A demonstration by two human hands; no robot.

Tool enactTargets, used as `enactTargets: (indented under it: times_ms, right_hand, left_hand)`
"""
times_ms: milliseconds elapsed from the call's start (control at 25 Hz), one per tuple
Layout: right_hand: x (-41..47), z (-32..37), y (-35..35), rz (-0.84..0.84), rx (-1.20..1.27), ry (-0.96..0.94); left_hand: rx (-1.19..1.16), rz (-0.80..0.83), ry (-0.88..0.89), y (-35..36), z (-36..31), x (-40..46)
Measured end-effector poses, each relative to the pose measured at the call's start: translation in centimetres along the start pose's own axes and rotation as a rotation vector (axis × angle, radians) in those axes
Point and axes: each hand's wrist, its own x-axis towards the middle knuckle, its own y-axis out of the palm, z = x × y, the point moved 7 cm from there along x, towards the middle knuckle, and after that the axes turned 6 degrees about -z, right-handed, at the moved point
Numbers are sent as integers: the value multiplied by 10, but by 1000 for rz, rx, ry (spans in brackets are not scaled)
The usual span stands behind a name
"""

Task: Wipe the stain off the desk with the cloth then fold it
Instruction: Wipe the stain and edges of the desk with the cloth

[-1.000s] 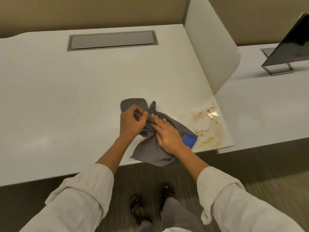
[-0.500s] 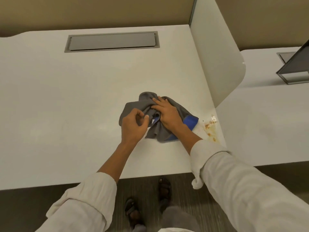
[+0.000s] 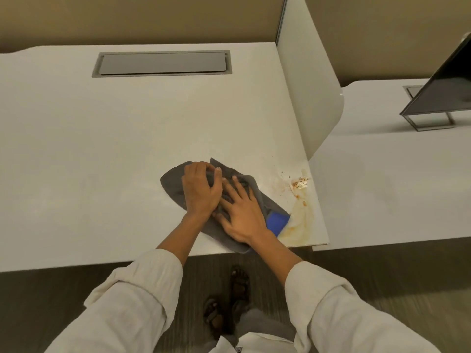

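Observation:
A grey cloth (image 3: 171, 183) with a blue patch (image 3: 277, 221) lies crumpled near the front right corner of the white desk (image 3: 102, 154). My left hand (image 3: 201, 189) curls over the cloth's far part and bunches it with its fingers. My right hand (image 3: 242, 215) lies flat on the cloth with fingers spread, pressing it down. A brown and yellowish stain (image 3: 299, 202) with crumbs and a wet smear spreads just right of the cloth, up to the desk's right edge. The blue patch touches the smear.
A white divider panel (image 3: 311, 93) stands along the desk's right side. A grey cable hatch (image 3: 161, 63) is set into the back of the desk. A dark monitor (image 3: 443, 93) on a metal stand sits on the neighbouring desk. My sandalled feet (image 3: 226, 299) show below.
Both hands and the cloth slid toward the front right corner, beside the stain. My left hand moved onto the cloth's far part, and more of the stain shows as the view shifted.

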Motion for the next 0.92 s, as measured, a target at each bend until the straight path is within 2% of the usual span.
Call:
enactTargets:
  times_ms: [120, 280, 480, 720, 800, 920]
  right_hand:
    - [-29, -25, -8, -20, -112, 133]
    - [-28, -39, -14, -20, -105, 230]
    - [-5, -71, -21, -65, -84, 338]
    - [44, -130, -28, -63, -182, 469]
    - [64, -146, -28, -39, -209, 481]
    - [106, -154, -21, 2, -231, 390]
  left_hand:
    - [-43, 47, 16, 12, -11, -14]
    - [-79, 66, 20, 20, -15, -22]
    - [-20, 48, 27, 28, -11, 0]
    - [48, 88, 6, 59, -6, 40]
    - [53, 84, -12, 66, -5, 55]
    - [57, 68, -41, 71, -2, 73]
